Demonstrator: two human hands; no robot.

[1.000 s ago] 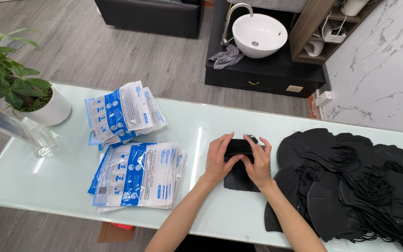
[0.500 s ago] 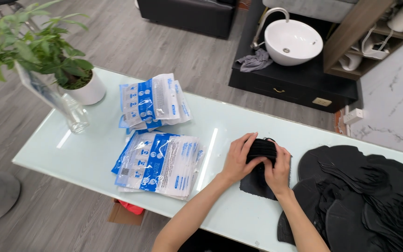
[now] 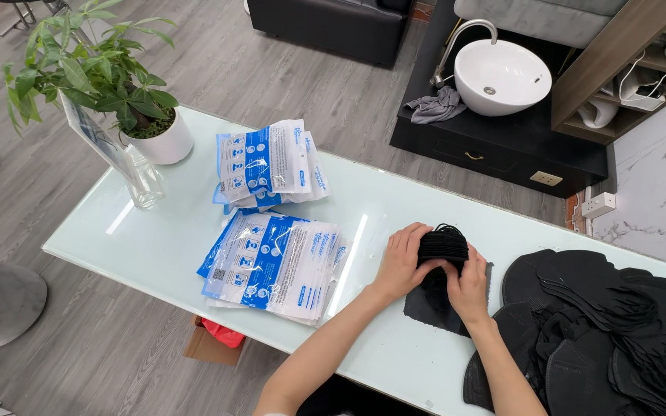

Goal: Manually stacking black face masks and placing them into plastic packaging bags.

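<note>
My left hand (image 3: 399, 261) and my right hand (image 3: 468, 289) press together around a small stack of black face masks (image 3: 442, 245) on the glass table (image 3: 171, 246). The stack's ear loops bunch at the top between my fingers. Under my hands lies a flat black mask (image 3: 429, 310). A big heap of loose black masks (image 3: 610, 331) covers the table to the right of my right hand.
Two piles of blue-and-white plastic packets lie left of my hands, one near (image 3: 275, 262), one farther back (image 3: 270, 163). A potted plant (image 3: 129, 108) and a clear vase (image 3: 136, 173) stand at the table's far left. Beyond the table are a white basin (image 3: 501, 77) and a black cabinet.
My hands stay closed on the mask stack, now lifted slightly with the loops bunched up. The camera has swung left, so the table sits farther right in view.
</note>
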